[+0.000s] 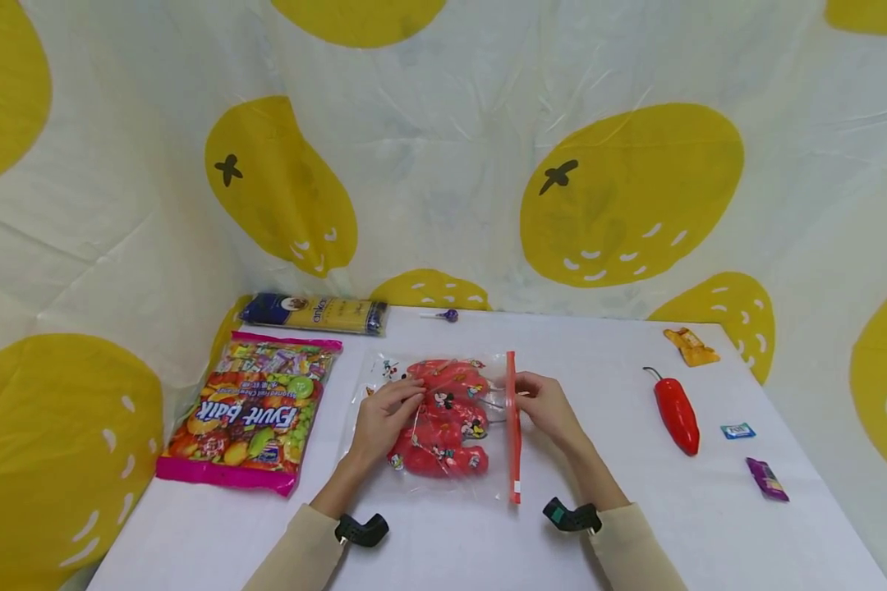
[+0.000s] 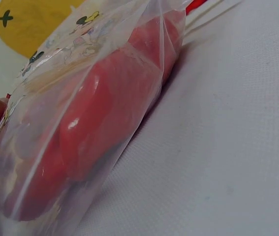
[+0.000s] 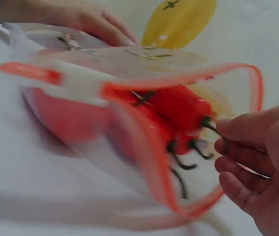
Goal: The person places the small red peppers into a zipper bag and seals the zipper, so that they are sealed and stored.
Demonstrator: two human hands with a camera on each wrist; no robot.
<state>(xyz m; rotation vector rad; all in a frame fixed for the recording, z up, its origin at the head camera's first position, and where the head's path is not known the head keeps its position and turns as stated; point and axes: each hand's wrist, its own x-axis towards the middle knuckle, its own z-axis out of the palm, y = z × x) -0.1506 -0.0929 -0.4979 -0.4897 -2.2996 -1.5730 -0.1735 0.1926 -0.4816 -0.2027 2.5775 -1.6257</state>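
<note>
A clear zip bag (image 1: 443, 487) with cartoon prints and a red slider strip (image 1: 513, 443) lies in the middle of the table. Inside it are several red chili peppers (image 3: 181, 110) with dark curved stems, pointing toward the bag's gaping mouth at right. My left hand (image 1: 381, 420) rests over the bag's left part, fingers lying on the plastic above the peppers. At the mouth, my right hand (image 3: 262, 160) pinches one pepper's stem between thumb and finger. Plastic and red peppers fill much of the left wrist view, with part of a hand at its left edge.
A fruit candy bag (image 1: 251, 410) lies at left, with a pasta packet (image 1: 314, 313) behind it. A lollipop (image 1: 451, 315) is near the back edge. At right are another red chili pepper (image 1: 677, 414), an orange wrapper (image 1: 691, 346), and blue (image 1: 737, 431) and purple (image 1: 767, 479) wrapped sweets.
</note>
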